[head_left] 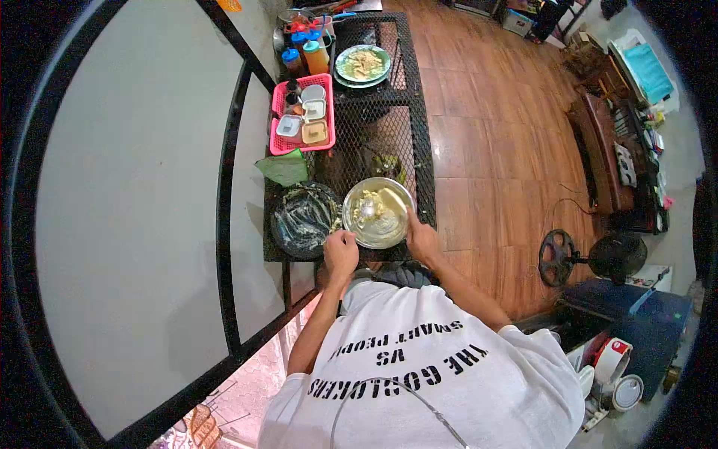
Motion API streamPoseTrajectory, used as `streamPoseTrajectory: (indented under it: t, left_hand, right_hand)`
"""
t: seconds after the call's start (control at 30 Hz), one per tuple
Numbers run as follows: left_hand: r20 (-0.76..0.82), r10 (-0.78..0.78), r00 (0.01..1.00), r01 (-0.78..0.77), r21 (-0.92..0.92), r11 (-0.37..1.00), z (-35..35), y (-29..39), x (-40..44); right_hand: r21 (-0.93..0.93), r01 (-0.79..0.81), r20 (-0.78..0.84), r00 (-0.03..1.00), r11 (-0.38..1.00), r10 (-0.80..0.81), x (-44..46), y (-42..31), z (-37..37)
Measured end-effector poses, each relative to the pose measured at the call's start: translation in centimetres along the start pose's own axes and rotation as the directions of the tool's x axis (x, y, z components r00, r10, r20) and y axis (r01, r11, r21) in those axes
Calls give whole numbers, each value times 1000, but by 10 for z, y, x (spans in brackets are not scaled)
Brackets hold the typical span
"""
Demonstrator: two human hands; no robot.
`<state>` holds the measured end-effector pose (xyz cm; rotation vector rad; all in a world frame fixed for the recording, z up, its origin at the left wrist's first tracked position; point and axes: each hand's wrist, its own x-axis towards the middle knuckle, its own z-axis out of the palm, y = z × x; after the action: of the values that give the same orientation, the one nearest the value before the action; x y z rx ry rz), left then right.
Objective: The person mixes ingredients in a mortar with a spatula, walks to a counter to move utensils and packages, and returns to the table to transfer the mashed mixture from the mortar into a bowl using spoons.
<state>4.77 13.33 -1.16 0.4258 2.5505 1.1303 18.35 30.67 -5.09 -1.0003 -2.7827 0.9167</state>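
Observation:
A shiny metal bowl (385,227) with yellowish-white food remains stands near the front edge of the black mesh table (366,127). At its right rim is my right hand (422,241), its fingers closed on a pale utensil handle (396,200) that reaches into the bowl. My left hand (341,251) is closed at the lower left, between the bowl and a black round plate (303,221) smeared with white residue; what its fingers hold is too small to make out. A green leaf piece (284,168) lies just behind the black plate.
Behind the leaf sits a pink basket (327,112) with lidded containers. Sauce bottles (315,57) stand farther back, beside a green plate (363,64) of food. A wall panel (142,165) borders the left, and a fan (617,257) stands on the right.

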Motion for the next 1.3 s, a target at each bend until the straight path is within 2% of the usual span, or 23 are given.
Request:
streamPoseTrajectory:
  t: [0.03, 0.1, 0.17, 0.2, 0.23, 0.3, 0.37, 0.47, 0.57, 0.6, 0.77, 0.83, 0.87, 0.9, 0.93, 0.97, 1.03, 1.1, 1.17, 1.23, 1.3]
  left_hand:
    - [-1, -29, 1000, 29, -19, 999, 1, 0, -1]
    - [-11, -33, 999, 33, -8, 999, 1, 2, -2]
    - [-13, -35, 999, 35, -3, 999, 3, 7, -3]
    - [-6, -50, 999, 50, -9, 999, 3, 9, -3]
    - [0, -65, 998, 65, -16, 998, 4, 11, -3]
    - [-21, -81, 996, 82, 16, 997, 8, 15, -6]
    - [-42, -101, 994, 104, 59, 993, 9, 14, -10]
    - [-55, -64, 996, 67, 55, 996, 13, 16, -14]
    - [-38, -94, 995, 95, 45, 994, 15, 23, -18]
    - [-50, -106, 993, 109, 48, 993, 17, 24, -21]
    - [-48, -100, 994, 100, -3, 995, 20, 17, -25]
    - [-53, -112, 992, 113, 15, 993, 19, 25, -28]
    - [-58, -126, 990, 128, 35, 991, 18, 28, -29]
    - [-94, -71, 993, 79, 82, 994, 18, 28, -30]
    - [-120, -17, 993, 33, 134, 990, 16, 32, -34]
    - [-80, -17, 997, 30, 169, 985, 15, 35, -36]
    - [-107, -2, 994, 16, 124, 992, 17, 38, -39]
    - [-172, 47, 984, -33, 82, 996, 18, 43, -43]
    - [-159, 22, 987, -1, 132, 991, 16, 42, -46]
    - [-140, 3, 990, 22, 181, 983, 16, 40, -48]
    - [-85, -73, 994, 87, 176, 981, 21, 32, -51]
  right_hand:
    - [35, -23, -49, 998, 999, 25, 5, 2, 1]
    - [41, -16, -38, 999, 999, 18, 7, 3, -5]
    - [-7, 167, 121, 979, 986, -165, 5, -2, -14]
    - [-43, 184, 173, 969, 982, -174, 4, -11, -24]
    - [-40, 187, 173, 969, 982, -177, 8, -1, -16]
    - [-86, 64, 141, 989, 994, -51, 22, 15, -3]
    - [-34, 67, 97, 993, 997, -63, 25, 17, -7]
    - [-42, 206, 178, 964, 978, -196, 19, 1, -30]
    - [-104, 184, 190, 968, 977, -162, 28, 24, -11]
    - [-79, 115, 154, 983, 990, -102, 30, 21, -15]
    - [-33, 212, 254, 947, 977, -198, 21, 9, -29]
    - [-63, 211, 211, 958, 975, -194, 25, 22, -25]
    - [-75, 128, 133, 984, 989, -118, 27, 26, -20]
    - [-69, 134, 136, 983, 989, -124, 29, 22, -25]
    - [-52, 145, 148, 980, 988, -136, 28, 14, -35]
    - [-38, 154, 159, 976, 987, -146, 26, 9, -42]
    - [7, 162, 140, 977, 987, -162, 27, 11, -42]
    - [177, 51, 8, 999, 983, -53, 33, 15, -34]
    - [236, 22, -3, 1000, 971, -22, 33, 17, -34]
    - [411, 29, -90, 996, 911, 9, 32, 16, -37]
    - [439, 19, -69, 998, 898, 13, 28, 17, -35]
